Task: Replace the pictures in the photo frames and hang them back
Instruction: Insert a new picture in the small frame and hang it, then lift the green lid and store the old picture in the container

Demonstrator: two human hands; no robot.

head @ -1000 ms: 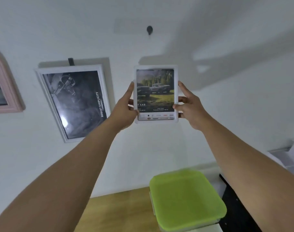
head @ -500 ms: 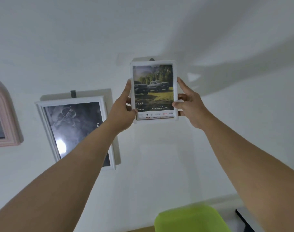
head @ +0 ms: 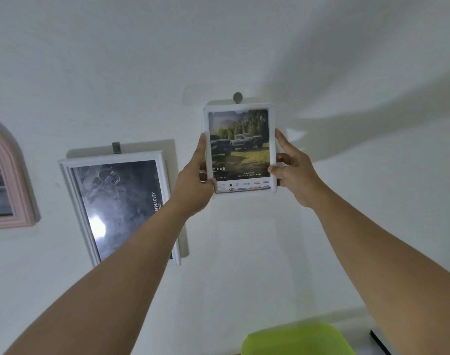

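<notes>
Both hands raised the frame (head: 240,149) up the wall over the last second. Its top edge came to just under the hook (head: 237,97), which half a second ago was almost hidden.

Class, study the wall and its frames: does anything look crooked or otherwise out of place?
Yes. The large white frame hanging from its clip looks tilted, its top leaning left. The small white frame is not hung yet: the left hand and right hand hold it just under the wall hook.
</notes>
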